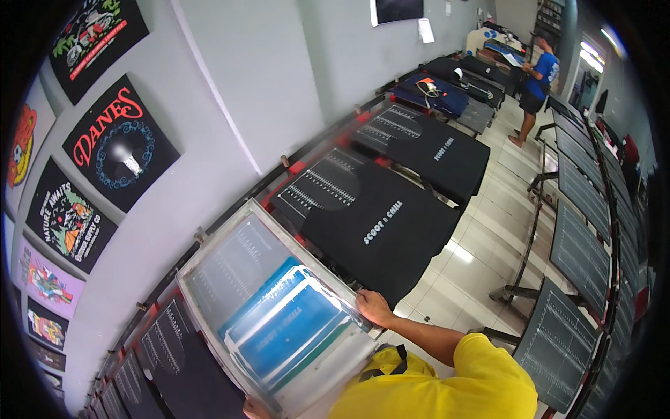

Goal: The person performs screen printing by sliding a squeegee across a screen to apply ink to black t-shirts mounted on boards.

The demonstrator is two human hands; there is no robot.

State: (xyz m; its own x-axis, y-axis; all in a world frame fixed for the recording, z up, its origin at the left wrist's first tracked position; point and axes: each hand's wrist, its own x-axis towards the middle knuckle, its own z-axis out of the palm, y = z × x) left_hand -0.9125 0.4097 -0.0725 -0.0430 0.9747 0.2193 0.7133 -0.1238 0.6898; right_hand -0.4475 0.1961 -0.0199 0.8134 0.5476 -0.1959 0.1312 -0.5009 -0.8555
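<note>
Holding one rectangular mesh screen [273,311], stiff pale edges, smooth blue middle streaked with glossy white, near and left of centre. My right hand [375,309] has its fingers curled round the right edge; left hand [256,408] is mostly cut off at the near end, can't tell its grip. Two soft black shirts [412,216] lie flat on the far side.

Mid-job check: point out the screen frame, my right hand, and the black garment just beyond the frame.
screen frame [301,256]: head view, on its right-hand rim
right hand [375,308]: head view, back of the hand
black garment [419,235]: head view, plain cloth
</note>
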